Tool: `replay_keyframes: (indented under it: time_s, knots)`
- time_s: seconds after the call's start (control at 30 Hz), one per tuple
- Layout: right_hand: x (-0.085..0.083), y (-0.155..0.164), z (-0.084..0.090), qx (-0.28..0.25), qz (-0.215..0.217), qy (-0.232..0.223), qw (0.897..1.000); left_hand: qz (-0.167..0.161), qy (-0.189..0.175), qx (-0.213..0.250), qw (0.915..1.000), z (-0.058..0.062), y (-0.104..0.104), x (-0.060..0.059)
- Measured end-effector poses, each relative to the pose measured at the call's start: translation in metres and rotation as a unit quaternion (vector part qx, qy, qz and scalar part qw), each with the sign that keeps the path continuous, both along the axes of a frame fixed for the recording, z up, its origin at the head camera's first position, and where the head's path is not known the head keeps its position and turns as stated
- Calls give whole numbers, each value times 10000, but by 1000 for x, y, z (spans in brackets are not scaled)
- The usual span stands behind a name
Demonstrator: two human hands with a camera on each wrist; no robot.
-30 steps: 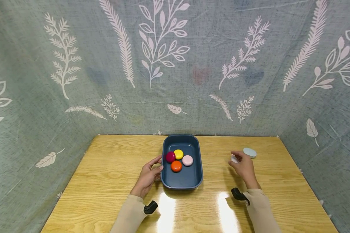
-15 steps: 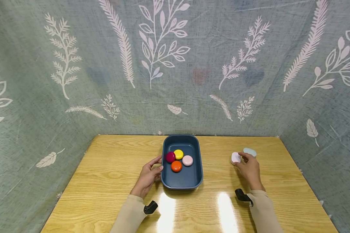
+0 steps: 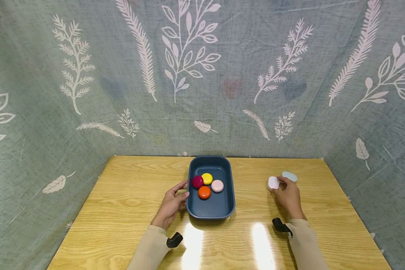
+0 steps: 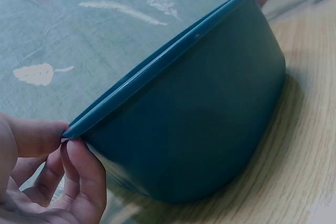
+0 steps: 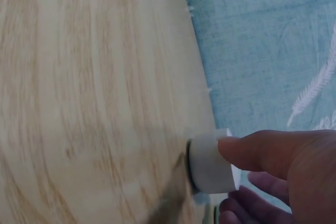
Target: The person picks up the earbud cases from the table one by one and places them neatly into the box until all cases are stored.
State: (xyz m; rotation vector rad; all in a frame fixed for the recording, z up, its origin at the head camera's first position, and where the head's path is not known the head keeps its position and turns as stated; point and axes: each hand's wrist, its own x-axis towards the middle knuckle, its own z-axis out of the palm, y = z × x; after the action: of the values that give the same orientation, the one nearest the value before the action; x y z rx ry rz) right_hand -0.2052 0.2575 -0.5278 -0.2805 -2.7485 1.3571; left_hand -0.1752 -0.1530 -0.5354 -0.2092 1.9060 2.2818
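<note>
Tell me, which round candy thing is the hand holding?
The white one, pinched by the right hand on the table. The pale blue one lies untouched behind it; the others sit in the blue tray.

Tray point(image 3: 229, 187): dark blue, plain.
Discs in tray, 4: magenta disc point(image 3: 197, 182), yellow disc point(image 3: 207, 178), pale pink disc point(image 3: 217, 186), orange disc point(image 3: 204, 192); all glossy, unpatterned.
White disc point(image 3: 273, 182): white with a faint pink cast, plain.
Light blue disc point(image 3: 289, 176): pale blue, plain.
Table point(image 3: 121, 202): light honey-yellow wood with brown grain lines and 2 white glare patches near the front edge.
Backdrop cloth point(image 3: 87, 56): muted grey-green weave printed with white leaf, fern and branch motifs.
Sleeves point(image 3: 303, 247): beige, plain.
Wrist mounts point(image 3: 174, 240): black.
</note>
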Motion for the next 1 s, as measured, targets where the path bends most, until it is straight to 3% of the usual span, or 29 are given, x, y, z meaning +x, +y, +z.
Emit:
replay_keyframes:
  time_s: [0.6,1.0]
  knots:
    - [-9,-2,-4,272,246,16,9993,28,-55,-14,10000,3,1,-1]
    - [-8,-4,-5,283,163,23,9995,34,-68,-12,10000,1,0,0]
